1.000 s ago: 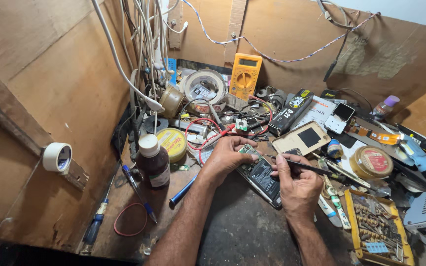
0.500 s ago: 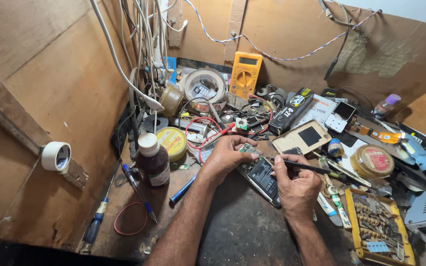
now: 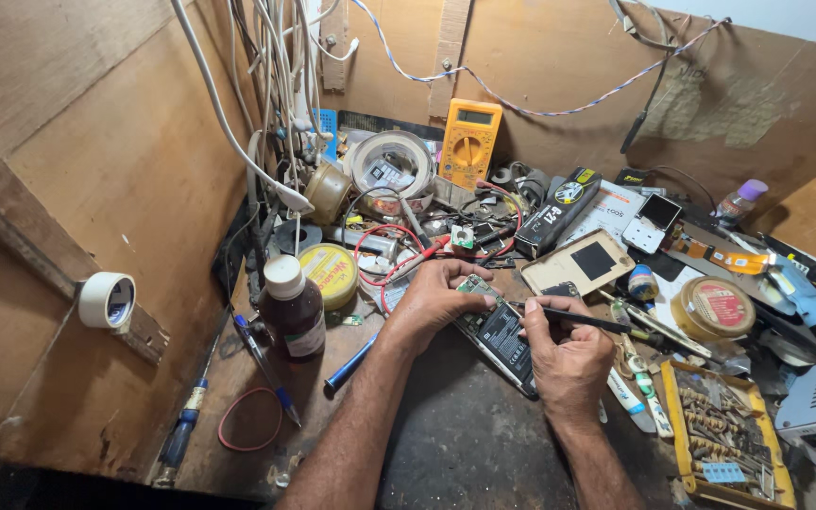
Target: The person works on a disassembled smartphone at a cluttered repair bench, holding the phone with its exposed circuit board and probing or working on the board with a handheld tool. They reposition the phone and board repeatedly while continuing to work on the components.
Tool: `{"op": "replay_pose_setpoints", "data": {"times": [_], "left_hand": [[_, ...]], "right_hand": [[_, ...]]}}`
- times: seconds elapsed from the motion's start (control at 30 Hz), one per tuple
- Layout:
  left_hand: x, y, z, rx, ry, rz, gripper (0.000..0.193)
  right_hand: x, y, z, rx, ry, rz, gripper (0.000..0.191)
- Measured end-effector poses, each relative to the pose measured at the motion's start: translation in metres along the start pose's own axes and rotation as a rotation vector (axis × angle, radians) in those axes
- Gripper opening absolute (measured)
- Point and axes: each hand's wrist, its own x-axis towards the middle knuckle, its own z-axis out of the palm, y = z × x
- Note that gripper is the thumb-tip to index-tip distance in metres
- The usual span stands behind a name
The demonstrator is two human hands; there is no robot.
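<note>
An opened phone [image 3: 501, 332] lies on the dark worktop [image 3: 465, 444], pinned at its top by the left hand [image 3: 436, 297] while the right hand [image 3: 569, 359] grips a thin black tool [image 3: 583, 321], apparently probing the board, which calls for a steady tip.

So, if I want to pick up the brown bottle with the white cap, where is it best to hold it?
Probably hold the brown bottle around its body, just below the white cap. It stands upright, and the body is round. Come from the near side: the yellow tin sits close behind it, the pen lies at its near left, and the left hand is to its right.
</note>
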Motion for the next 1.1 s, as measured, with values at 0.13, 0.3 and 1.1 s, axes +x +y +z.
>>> {"op": "replay_pose_setpoints", "data": {"times": [0.13,0.3,1.1], "left_hand": [[0.0014,-0.0024,0.0019,0.053,0.028,0.029,0.043],[0.0037,-0.005,0.004,0.07,0.065,0.022,0.041],[0.0043,-0.0047,0.0033,0.012,0.042,0.02,0.041]], "right_hand": [[0.0001,-0.0003,-0.0001,-0.007,-0.001,0.001,0.015],[0.0,-0.0012,0.0009,0.004,0.006,0.014,0.015],[-0.0012,0.0008,-0.0002,0.038,0.015,0.024,0.014]]}}
